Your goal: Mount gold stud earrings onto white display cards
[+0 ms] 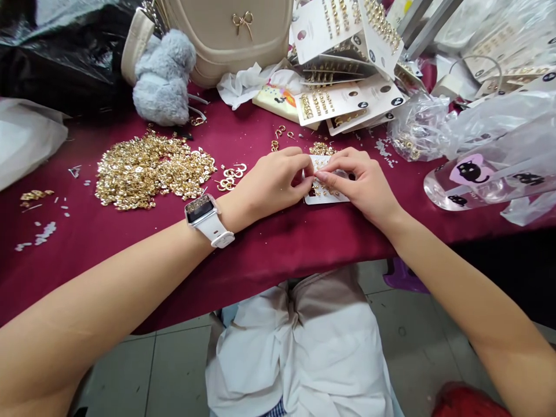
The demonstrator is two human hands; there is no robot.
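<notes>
From a camera worn on the person's own head, a maroon-covered tabletop (260,249) spreads across the middle of the frame as the wide view faces forward and down along both forearms (125,289), which enter from the lower left and lower right. The left hand (275,182) and right hand (367,182) meet just right of center, nearer the lens than the beige bag (212,46) cropped by the top edge. Below, the same single view looks past the tabletop's front edge onto the person's lap (334,330) and tiled floor (174,370).
</notes>
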